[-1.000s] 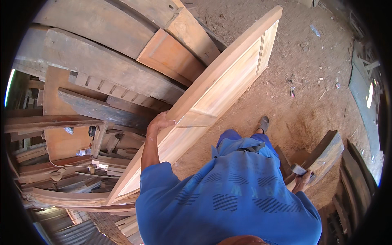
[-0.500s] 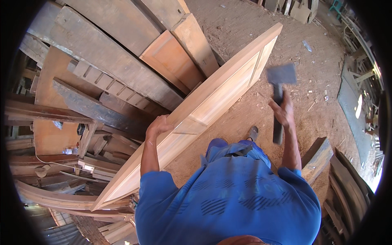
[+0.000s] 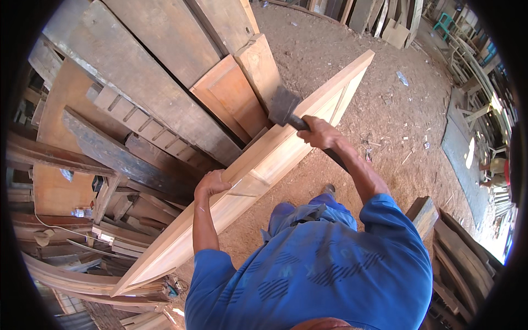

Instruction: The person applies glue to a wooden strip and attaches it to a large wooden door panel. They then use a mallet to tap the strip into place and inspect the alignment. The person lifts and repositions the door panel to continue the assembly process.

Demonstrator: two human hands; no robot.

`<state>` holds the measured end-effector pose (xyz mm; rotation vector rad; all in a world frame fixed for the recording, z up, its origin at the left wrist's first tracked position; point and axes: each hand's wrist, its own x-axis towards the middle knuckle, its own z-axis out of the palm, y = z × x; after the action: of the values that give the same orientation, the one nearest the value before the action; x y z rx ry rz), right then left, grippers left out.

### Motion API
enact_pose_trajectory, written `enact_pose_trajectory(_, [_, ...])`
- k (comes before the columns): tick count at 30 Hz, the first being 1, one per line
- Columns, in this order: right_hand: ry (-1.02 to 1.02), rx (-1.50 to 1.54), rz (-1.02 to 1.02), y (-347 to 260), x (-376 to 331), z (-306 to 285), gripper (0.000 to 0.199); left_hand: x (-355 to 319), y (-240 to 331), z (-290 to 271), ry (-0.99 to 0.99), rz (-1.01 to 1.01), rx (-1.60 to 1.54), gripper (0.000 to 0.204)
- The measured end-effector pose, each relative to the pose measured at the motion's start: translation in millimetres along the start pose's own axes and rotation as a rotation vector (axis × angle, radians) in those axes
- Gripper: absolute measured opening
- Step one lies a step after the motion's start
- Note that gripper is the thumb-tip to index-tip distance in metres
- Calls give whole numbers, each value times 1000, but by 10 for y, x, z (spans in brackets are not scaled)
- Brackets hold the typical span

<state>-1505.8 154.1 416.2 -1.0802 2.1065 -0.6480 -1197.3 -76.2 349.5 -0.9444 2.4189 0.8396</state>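
A pale wooden door panel (image 3: pixel 258 175) stands tilted on its long edge, running from lower left to upper right in front of me. My left hand (image 3: pixel 213 183) is closed over its upper edge near the middle. In my right hand (image 3: pixel 320 133) is a mallet (image 3: pixel 284 106) with a dark, blocky head, the fist wrapped round its handle. The mallet head is over the panel's upper edge, farther along than my left hand. Whether it touches the wood I cannot tell.
Large weathered boards (image 3: pixel 148 66) and an orange-brown panel (image 3: pixel 228 91) lean behind the door panel. Scrap timber fills the left, with a plastic bottle (image 3: pixel 81 212) among it. Rough planks (image 3: pixel 467 253) lie at lower right. Wood chips litter the dirt floor (image 3: pixel 401 126).
My right hand has swung the mallet leftward from above the floor to the panel's upper edge. My left hand keeps its hold. The whole view has shifted slightly.
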Motion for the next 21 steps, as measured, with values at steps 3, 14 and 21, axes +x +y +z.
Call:
enact_pose_trajectory(3, [92, 271, 48, -29, -129, -370, 43, 2, -19, 10, -12, -14, 18, 63])
enact_pose_trajectory(14, [402, -326, 154, 2236, 1099, -1427, 30, 183, 76, 73, -42, -121, 67, 63])
enact_pose_trajectory(21, [182, -504, -7, 1767, 711, -1104, 36, 108, -120, 165, -125, -249, 89, 68])
